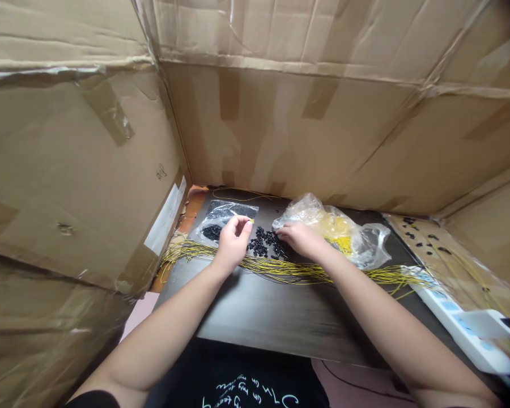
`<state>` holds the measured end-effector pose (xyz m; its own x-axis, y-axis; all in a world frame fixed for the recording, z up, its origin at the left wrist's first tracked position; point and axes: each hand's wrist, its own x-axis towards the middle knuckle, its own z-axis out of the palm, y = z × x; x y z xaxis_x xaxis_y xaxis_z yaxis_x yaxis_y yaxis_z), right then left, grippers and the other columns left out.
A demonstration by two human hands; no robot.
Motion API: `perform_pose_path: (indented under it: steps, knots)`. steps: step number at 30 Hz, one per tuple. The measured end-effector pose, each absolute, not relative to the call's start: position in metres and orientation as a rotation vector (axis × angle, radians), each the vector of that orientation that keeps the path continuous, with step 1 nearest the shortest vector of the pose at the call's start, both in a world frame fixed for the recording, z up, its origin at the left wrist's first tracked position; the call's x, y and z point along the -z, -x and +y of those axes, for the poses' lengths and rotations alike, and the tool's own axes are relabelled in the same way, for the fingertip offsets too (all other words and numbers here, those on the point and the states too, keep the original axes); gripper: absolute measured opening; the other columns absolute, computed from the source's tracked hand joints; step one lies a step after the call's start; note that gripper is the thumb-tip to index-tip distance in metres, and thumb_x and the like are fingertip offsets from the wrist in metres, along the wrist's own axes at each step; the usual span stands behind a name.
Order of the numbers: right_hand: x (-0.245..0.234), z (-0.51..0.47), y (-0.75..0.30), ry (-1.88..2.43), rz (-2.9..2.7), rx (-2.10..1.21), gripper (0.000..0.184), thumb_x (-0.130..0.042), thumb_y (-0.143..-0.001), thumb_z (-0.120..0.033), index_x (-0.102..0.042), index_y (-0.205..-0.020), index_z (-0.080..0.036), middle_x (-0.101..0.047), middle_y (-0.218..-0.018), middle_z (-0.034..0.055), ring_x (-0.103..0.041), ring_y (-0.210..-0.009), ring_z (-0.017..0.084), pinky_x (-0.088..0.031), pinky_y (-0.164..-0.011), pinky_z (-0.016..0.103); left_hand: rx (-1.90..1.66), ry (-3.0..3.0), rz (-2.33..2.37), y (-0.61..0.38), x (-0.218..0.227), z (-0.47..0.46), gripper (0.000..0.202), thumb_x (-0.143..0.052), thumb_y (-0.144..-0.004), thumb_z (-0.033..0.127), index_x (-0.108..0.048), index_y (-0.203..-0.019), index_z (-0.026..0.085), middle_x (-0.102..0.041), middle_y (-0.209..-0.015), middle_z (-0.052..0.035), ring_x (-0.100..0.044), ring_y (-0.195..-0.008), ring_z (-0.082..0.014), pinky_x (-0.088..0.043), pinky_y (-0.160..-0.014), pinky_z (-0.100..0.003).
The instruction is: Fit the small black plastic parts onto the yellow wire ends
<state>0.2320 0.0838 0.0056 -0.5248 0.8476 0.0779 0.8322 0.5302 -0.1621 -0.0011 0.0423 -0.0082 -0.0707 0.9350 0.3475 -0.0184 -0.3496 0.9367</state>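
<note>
My left hand (233, 241) is pinched shut on a small yellow piece (251, 221), held just above the dark table (280, 311). My right hand (300, 238) rests with fingers curled at a loose pile of small black parts (264, 242); whether it holds one is hidden. A long bundle of yellow wires (297, 271) lies across the table under both wrists. Left of the pile lies a clear bag of black parts (215, 229). Behind my right hand sits a crumpled clear bag with yellow pieces (344, 229).
Tall cardboard walls (280, 113) close in the table at the back, left and right. A white power strip (463, 323) lies at the right edge. Scattered black parts rest on a cardboard sheet (425, 241) at the far right.
</note>
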Motion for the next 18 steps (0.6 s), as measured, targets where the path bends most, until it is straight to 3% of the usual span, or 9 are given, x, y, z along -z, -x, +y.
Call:
perform_pose_path:
  steps: [6, 13, 18]
  knots:
    - [0.002, 0.086, -0.227, 1.421, -2.689, -0.061, 0.025, -0.061, -0.096, -0.022, -0.074, -0.117, -0.025, -0.072, -0.108, 0.0082, -0.068, -0.092, 0.020, -0.047, -0.076, 0.026, -1.492, -1.360, 1.021, -0.002, 0.017, 0.046, 0.034, -0.067, -0.087, 0.051, -0.062, -0.095, 0.018, -0.060, -0.079, 0.0010, -0.052, -0.066, -0.0102, -0.043, -0.065, -0.023]
    - [0.013, 0.085, -0.224, 1.374, -2.685, -0.027, 0.017, -0.059, -0.098, -0.023, -0.074, -0.106, -0.019, -0.072, -0.103, 0.0089, -0.067, -0.093, 0.020, -0.045, -0.078, 0.027, -1.480, -1.339, 1.011, -0.003, 0.018, 0.045, 0.033, -0.069, -0.085, 0.049, -0.063, -0.093, 0.018, -0.062, -0.077, 0.0007, -0.054, -0.066, -0.0106, -0.043, -0.065, -0.024]
    - [0.017, 0.086, -0.224, 1.381, -2.665, -0.039, 0.011, -0.063, -0.096, -0.021, -0.072, -0.100, -0.018, -0.072, -0.099, 0.0084, -0.066, -0.090, 0.019, -0.045, -0.077, 0.026, -1.438, -1.358, 0.972, -0.004, 0.019, 0.044, 0.033, -0.070, -0.085, 0.048, -0.066, -0.095, 0.017, -0.069, -0.083, -0.0028, -0.062, -0.074, -0.0135, -0.049, -0.073, -0.026]
